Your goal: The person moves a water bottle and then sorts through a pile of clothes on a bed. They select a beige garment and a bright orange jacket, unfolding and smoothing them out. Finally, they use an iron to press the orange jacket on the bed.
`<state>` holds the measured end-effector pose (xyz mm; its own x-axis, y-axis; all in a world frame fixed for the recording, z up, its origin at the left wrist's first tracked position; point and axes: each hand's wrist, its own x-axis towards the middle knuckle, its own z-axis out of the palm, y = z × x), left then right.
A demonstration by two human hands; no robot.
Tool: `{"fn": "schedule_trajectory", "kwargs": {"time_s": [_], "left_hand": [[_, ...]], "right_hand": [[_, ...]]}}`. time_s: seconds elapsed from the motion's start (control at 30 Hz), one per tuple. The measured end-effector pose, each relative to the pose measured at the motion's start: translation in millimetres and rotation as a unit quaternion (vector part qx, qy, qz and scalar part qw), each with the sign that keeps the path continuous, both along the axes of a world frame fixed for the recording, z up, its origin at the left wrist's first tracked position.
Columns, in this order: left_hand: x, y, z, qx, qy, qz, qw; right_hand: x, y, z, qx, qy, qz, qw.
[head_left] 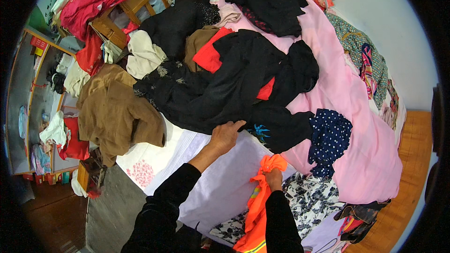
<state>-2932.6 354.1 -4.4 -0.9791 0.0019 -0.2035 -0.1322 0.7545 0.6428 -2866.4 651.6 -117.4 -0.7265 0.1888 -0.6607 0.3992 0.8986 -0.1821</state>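
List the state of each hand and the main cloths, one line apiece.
Left hand: at the black heap's edge, grip unclear
Right hand: closed on the orange garment
Orange garment: bunched at top, hanging below
Black heap: rumpled
Brown garment: rumpled
Dotted cloth: crumpled
Pink sheet: spread, wrinkled, partly covered
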Motion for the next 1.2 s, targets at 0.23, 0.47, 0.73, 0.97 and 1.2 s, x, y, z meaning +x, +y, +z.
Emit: {"fn": "schedule_trajectory", "kwargs": {"time_s": [0.23, 0.47, 0.73, 0.97, 1.2], "left_hand": [[-22, -57, 43, -0.074, 0.317, 0.154, 0.933], [-20, -60, 6, 0.02, 0.154, 0.121, 0.98], [79, 20, 13, 0.176, -0.062, -0.058, 0.981], [190, -51, 25, 0.223, -0.239, -0.297, 0.897], [160, -177, 102, 0.266, -0.159, 0.195, 0.931]], "right_hand": [[0, 1, 6, 0.003, 0.023, 0.031, 0.999], [2, 9, -15, 0.002, 0.016, 0.033, 0.999], [3, 18, -18, -0.028, 0.026, 0.02, 0.999], [0, 3, 0, 0.003, 0.024, 0.024, 0.999], [0, 6, -2, 0.013, 0.028, 0.028, 0.999]]}}
